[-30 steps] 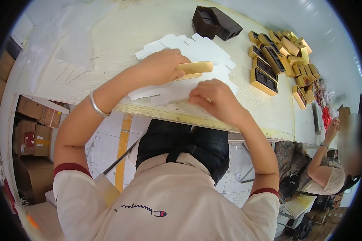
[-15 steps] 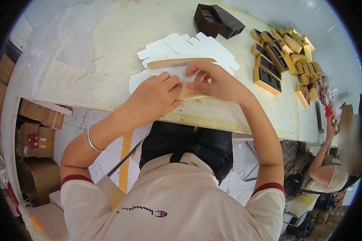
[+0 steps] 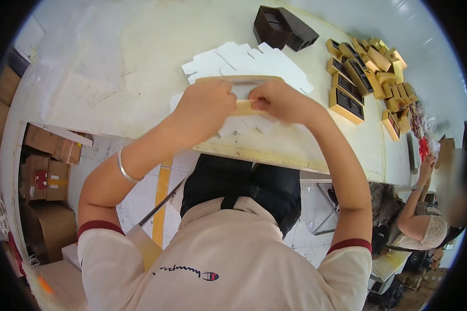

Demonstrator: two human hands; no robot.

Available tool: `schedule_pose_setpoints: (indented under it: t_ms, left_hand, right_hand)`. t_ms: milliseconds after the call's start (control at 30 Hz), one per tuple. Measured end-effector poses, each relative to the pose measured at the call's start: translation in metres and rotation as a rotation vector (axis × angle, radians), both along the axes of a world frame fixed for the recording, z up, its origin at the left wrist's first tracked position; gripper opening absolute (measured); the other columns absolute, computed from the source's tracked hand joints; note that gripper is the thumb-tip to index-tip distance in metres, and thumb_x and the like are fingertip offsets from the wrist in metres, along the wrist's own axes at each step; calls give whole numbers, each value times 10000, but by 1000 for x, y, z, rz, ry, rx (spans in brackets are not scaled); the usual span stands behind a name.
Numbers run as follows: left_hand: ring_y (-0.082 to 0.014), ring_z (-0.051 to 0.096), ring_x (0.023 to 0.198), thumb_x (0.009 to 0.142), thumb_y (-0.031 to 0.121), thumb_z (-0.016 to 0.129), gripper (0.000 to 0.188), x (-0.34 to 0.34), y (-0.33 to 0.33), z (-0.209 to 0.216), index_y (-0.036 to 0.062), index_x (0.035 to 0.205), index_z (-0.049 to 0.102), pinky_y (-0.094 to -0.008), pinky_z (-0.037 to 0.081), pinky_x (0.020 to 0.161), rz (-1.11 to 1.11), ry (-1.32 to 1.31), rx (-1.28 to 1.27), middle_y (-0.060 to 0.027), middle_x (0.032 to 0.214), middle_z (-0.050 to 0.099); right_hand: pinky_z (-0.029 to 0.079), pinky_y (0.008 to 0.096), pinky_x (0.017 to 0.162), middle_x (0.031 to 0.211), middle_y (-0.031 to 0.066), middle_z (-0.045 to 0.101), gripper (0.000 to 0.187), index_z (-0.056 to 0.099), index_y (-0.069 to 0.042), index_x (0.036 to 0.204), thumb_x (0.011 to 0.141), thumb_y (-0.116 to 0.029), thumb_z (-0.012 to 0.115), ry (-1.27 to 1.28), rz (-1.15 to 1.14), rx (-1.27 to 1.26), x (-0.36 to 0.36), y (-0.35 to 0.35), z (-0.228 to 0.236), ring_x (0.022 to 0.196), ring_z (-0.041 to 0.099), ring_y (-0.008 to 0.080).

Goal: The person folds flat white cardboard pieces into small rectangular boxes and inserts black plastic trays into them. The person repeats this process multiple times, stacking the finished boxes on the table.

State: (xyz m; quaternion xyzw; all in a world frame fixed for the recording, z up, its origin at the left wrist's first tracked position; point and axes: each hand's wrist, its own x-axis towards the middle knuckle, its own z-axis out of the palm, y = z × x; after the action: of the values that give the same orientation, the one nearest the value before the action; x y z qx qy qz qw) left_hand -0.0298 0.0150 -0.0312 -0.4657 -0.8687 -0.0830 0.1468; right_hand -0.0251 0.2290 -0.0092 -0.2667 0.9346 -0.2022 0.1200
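Note:
A gold cardboard box (image 3: 246,108) with a pale inside lies before me at the front of the table, its long far and near walls folded up. My left hand (image 3: 205,108) is closed on its left end, with the fingers curled over and hiding that end. At the right end my right hand (image 3: 283,103) pinches the near wall between thumb and curled fingers. Flat white die-cut card blanks (image 3: 267,65) lie in an overlapping stack under and beyond the box, and some of their tabs show on the near side.
Two dark brown plastic trays (image 3: 272,32) stand at the back. To the right are gold boxes with black inserts (image 3: 347,101) and a heap of smaller gold boxes (image 3: 397,93). Clear plastic film (image 3: 83,62) covers the left side. A co-worker's arm (image 3: 412,207) reaches in at far right.
The near gold panel, earlier sloping toward me, now stands up as a wall. My left hand has moved up onto the left end, and my right fingers have closed on the right end.

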Motion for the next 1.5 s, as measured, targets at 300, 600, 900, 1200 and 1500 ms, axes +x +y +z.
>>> schedule_pose_setpoints:
  t_ms: [300,600,900,1200,1500]
  left_hand:
    - [-238,605,887,845,113,621,344,-60,-24,20,80,1186,586,-327,479,773,-7,-667,180,-111,978,636]
    - [-226,535,725,754,-94,481,284,4,-16,48,81,957,576,-293,441,664,-115,-410,369,-91,1106,517]
    - [-196,587,826,779,18,636,210,20,-26,9,17,986,605,-293,481,728,-233,-852,447,-78,1020,595]
    - [-220,599,705,769,113,708,232,12,2,3,50,980,635,-331,483,692,-89,-772,329,-78,814,640]
    - [-180,547,635,750,84,735,155,16,5,-9,-11,812,629,-291,449,603,-93,-663,468,-77,777,559]
  right_hand:
    - [466,363,679,862,60,564,218,578,-67,994,780,-94,609,773,95,237,51,-35,-5,746,585,234]
    - [485,338,551,870,91,541,218,572,-37,949,742,-69,631,727,70,-65,59,-8,23,679,619,236]
    - [472,381,660,961,107,603,195,634,-4,846,737,-120,747,451,67,-423,57,9,-32,820,578,285]
    - [433,269,635,843,56,556,287,496,-34,972,775,14,699,47,-203,-528,57,-19,-19,699,509,140]
    - [477,370,830,1246,168,497,649,441,-104,1302,721,17,703,34,-24,-407,67,-1,6,1039,545,300]
